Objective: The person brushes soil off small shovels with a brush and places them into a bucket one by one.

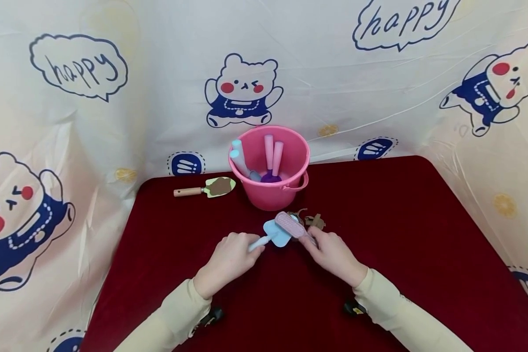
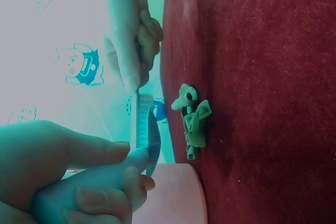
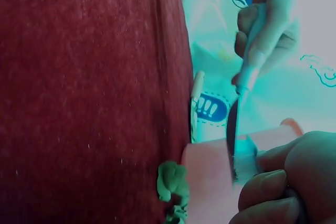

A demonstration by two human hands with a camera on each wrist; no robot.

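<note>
My left hand grips the handle of a light blue toy shovel, its blade turned toward the middle. With my right hand I hold a pale purple brush by its handle. The brush head lies over the shovel blade; in the left wrist view its bristles face the blade and appear to touch it. Both tools are held above the red tabletop. Beyond them, several brown crumpled scraps lie on the cloth, partly hidden by the brush; they look greenish in the left wrist view.
A pink bucket stands behind the hands, with light blue handles and pink handles of tools sticking up inside. Left of it lies a wooden-handled trowel with a brown patch on its blade. A printed white curtain surrounds the table.
</note>
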